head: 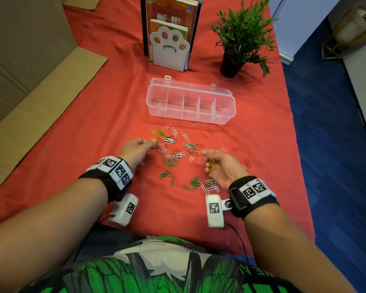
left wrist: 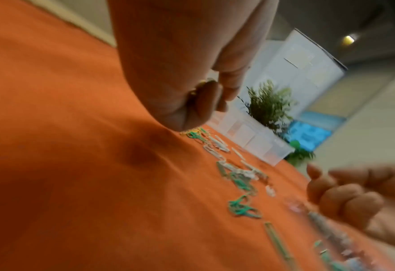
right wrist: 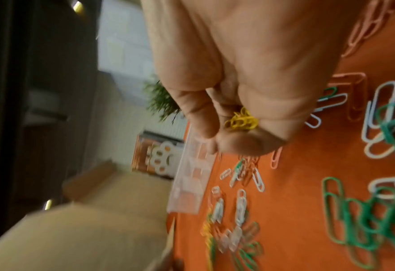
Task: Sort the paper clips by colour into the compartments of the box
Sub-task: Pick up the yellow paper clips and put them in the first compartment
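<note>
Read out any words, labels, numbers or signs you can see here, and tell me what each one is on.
No readable words or numbers anywhere.
Wristbands and wrist cameras: black-and-white square code markers only, no letters.
Books behind the paw-shaped bookend: pictures on the covers, any print too small to read.
Clear box: no label visible.

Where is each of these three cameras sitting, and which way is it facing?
Head: worn on the head, looking forward and down at the red cloth, clips, box; both forearms, left hand and right hand show.
Left wrist: low over the cloth, looking along the left hand at its fingers; the right hand shows at the edge.
Right wrist: looks along the right hand at the yellow clips it holds.
Shared: all three show the box, the plant and scattered clips.
</note>
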Motion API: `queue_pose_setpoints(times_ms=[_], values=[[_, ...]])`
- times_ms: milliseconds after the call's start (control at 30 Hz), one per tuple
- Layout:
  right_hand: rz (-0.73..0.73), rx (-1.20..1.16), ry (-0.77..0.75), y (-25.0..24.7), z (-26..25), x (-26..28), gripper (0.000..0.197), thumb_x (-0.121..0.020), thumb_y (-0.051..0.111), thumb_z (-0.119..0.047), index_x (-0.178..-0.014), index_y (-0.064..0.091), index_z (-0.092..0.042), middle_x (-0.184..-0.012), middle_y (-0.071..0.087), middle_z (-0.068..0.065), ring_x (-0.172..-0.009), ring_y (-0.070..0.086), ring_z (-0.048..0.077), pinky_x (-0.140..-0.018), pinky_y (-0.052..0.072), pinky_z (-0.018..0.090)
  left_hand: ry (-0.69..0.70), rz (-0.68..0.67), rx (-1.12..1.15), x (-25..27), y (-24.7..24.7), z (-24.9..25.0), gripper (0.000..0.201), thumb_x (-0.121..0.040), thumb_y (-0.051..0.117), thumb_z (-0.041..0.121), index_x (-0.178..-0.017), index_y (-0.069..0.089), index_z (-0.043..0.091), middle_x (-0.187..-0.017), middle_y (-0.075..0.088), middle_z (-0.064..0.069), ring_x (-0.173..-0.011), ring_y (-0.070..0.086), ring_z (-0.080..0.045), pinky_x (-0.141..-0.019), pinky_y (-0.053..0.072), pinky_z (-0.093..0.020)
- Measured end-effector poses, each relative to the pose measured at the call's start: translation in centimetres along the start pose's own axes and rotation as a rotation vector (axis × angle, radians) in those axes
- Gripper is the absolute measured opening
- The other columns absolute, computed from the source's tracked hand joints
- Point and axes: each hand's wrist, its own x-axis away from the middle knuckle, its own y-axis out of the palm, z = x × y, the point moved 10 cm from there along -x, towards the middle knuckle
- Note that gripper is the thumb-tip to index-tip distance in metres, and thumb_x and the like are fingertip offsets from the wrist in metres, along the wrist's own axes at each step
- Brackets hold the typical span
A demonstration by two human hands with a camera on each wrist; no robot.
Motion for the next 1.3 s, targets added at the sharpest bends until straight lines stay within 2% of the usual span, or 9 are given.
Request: queue_pose_setpoints(times_ms=[100, 200, 333, 433, 600, 767, 900, 1100, 1300], values=[[0.079, 0.362, -0.039, 0.2, 0.2, -0.7, 0.024, -0.091, 0.040, -0.003, -0.081, 0.058, -0.015, -0.062, 0.039, -0.002, -0.047, 0.031, 0.008, -0.042, 0.027, 0.020, 0.219, 0.220, -0.460, -0.4, -2.0, 2.7, 0.022, -0.080, 0.066, 0.035, -0.073, 0.063, 0.015, -0.068, 0.060, -0.006, -0.067, 0.056, -0.023, -0.061, 0.037, -0.027], [0.050, 0.767, -0.123, 2.9, -0.5, -1.7, 0.029, -0.092, 0.036, -0.002, -0.099, 0.060, -0.016, -0.063, 0.044, -0.004, -0.051, 0.038, 0.009, -0.044, 0.031, 0.020, 0.319, 0.243, -0.691, -0.9, -1.5, 3.5, 0.024, -0.079, 0.067, 0.032, -0.090, 0.068, 0.011, -0.092, 0.071, -0.011, -0.091, 0.064, -0.029, -0.074, 0.044, -0.031], [-0.062, 1.263, -0.364, 8.5, -2.8, -2.4, 0.036, -0.089, 0.039, 0.001, -0.112, 0.066, -0.006, -0.097, 0.065, 0.005, -0.095, 0.059, 0.023, -0.078, 0.044, 0.024, 0.322, 0.196, -0.790, -1.4, -1.1, 2.9, 0.022, -0.080, 0.066, 0.028, -0.092, 0.066, 0.009, -0.101, 0.069, -0.016, -0.097, 0.062, -0.033, -0.078, 0.044, -0.033], [-0.058, 1.515, -0.478, 11.1, -3.5, -3.5, 0.034, -0.092, 0.044, -0.010, -0.119, 0.064, -0.015, -0.118, 0.053, 0.017, -0.112, 0.053, 0.031, -0.094, 0.041, 0.031, 0.290, 0.161, -0.809, -0.8, -1.1, 2.0, 0.019, -0.083, 0.062, 0.028, -0.086, 0.065, 0.009, -0.097, 0.069, -0.016, -0.093, 0.061, -0.032, -0.073, 0.042, -0.032], [-0.084, 1.723, -0.583, 14.0, -2.9, -4.8, 0.051, -0.084, 0.049, -0.010, -0.132, 0.051, -0.027, -0.117, 0.046, 0.012, -0.109, 0.045, 0.033, -0.089, 0.044, 0.038, 0.159, 0.089, -0.499, -0.1, -2.4, 0.0, 0.021, -0.085, 0.061, 0.028, -0.069, 0.054, 0.018, -0.073, 0.061, -0.006, -0.073, 0.055, -0.023, -0.064, 0.036, -0.028], [-0.049, 1.750, -0.531, 12.9, -3.7, -4.4, 0.029, -0.083, 0.052, -0.010, -0.102, 0.071, -0.020, -0.112, 0.057, 0.010, -0.113, 0.050, 0.030, -0.090, 0.044, 0.034, -0.055, -0.016, 0.044, -0.1, -2.7, -2.2, 0.022, -0.089, 0.056, 0.018, -0.068, 0.051, 0.019, -0.056, 0.039, -0.002, -0.038, 0.035, -0.008, -0.038, 0.026, -0.017], [0.017, 1.648, -0.555, 12.8, -5.7, -4.5, 0.029, -0.081, 0.050, -0.005, -0.096, 0.072, -0.018, -0.108, 0.057, 0.012, -0.106, 0.055, 0.032, -0.087, 0.047, 0.035, -0.179, -0.108, 0.452, 0.6, -1.8, -1.8, 0.019, -0.088, 0.045, 0.011, -0.071, 0.048, 0.018, -0.060, 0.046, 0.000, -0.042, 0.039, -0.005, -0.038, 0.030, -0.015], [0.039, 1.664, -0.654, 15.2, -6.1, -6.3, 0.042, -0.082, 0.051, -0.011, -0.121, 0.058, -0.025, -0.107, 0.053, 0.011, -0.106, 0.050, 0.033, -0.090, 0.047, 0.039, -0.184, -0.311, 0.751, 2.1, -0.6, 0.2, 0.012, -0.059, 0.039, 0.014, -0.062, 0.051, 0.013, -0.058, 0.055, -0.006, -0.048, 0.045, -0.016, -0.049, 0.037, -0.021], [0.076, 1.714, -0.587, 12.4, -5.0, -6.5, 0.017, -0.086, 0.051, -0.023, -0.100, 0.055, -0.013, -0.105, 0.052, 0.011, -0.102, 0.052, 0.033, -0.084, 0.045, 0.038, -0.192, -0.234, 0.654, 1.1, -0.4, 0.1, 0.024, -0.083, 0.049, 0.021, -0.059, 0.046, 0.020, -0.057, 0.047, 0.000, -0.047, 0.040, -0.010, -0.043, 0.035, -0.018]])
